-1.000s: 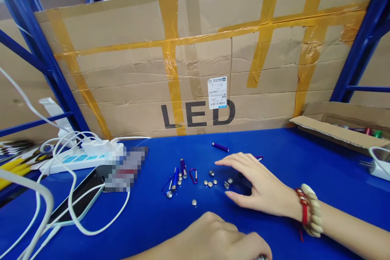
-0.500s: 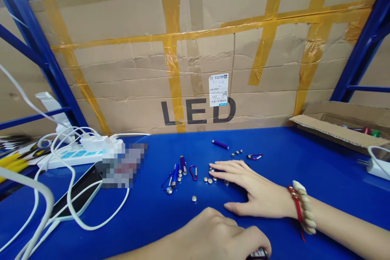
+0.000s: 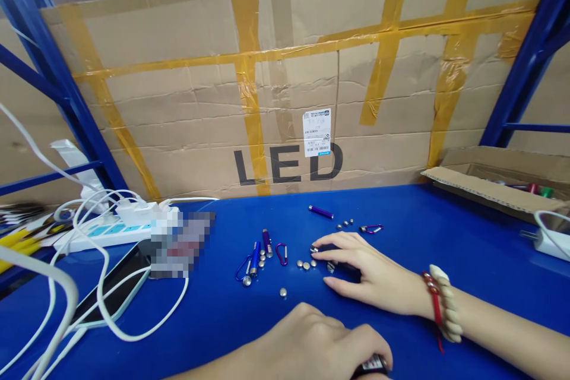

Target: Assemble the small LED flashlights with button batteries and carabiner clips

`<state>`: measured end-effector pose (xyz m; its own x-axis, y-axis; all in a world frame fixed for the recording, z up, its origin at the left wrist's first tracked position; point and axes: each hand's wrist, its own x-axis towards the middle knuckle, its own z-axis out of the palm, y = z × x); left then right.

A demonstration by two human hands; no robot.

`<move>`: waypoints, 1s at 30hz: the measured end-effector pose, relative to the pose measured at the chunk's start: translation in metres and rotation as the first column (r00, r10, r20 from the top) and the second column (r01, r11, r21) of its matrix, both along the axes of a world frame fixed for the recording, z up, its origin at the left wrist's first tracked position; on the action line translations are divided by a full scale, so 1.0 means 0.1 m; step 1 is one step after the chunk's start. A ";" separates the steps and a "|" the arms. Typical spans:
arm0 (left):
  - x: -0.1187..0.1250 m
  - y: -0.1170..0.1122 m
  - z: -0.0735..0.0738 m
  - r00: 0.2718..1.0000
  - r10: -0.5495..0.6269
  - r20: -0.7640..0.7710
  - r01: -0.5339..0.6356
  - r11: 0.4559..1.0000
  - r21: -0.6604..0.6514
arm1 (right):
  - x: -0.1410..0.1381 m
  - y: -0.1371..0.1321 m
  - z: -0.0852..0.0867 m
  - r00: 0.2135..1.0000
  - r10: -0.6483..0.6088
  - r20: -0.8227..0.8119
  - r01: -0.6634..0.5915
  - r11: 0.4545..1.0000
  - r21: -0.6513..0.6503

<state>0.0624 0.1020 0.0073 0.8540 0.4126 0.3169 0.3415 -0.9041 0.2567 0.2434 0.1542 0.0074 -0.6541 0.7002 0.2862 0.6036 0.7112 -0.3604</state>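
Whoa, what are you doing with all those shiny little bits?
Someone is working with small parts on a blue table. The left hand is closed around a dark object, mostly hidden. The right hand is spread open, its fingertips by some small silver pieces; I can't tell whether it touches one. To the left of those lie a purple clip and a blue tube. Another tube, purple, lies farther back.

"LED" is printed in black capitals [image 3: 276,165] on the cardboard [image 3: 187,113]. Partly over the D, a white label [image 3: 317,132] is stuck, its fine print too small to be read. Lettering on the black item [image 3: 372,366] in the left hand [image 3: 318,344] cannot be made out.
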 end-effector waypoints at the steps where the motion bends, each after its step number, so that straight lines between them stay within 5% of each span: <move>1: 0.00 0.00 0.00 1.000 0.001 -0.002 -0.001 1.000 0.011 | 0.00 0.00 -0.01 1.000 -0.014 -0.009 0.014 1.000 0.009; 14: -0.01 0.01 -0.01 1.000 0.007 -0.006 -0.007 1.000 0.005 | -0.03 0.03 -0.03 0.995 -0.061 -0.075 0.069 0.992 0.107; 30: -0.01 0.01 0.02 0.998 0.046 0.038 -0.040 0.988 -0.150 | 0.00 0.08 -0.06 0.997 0.046 -0.064 -0.040 0.995 0.092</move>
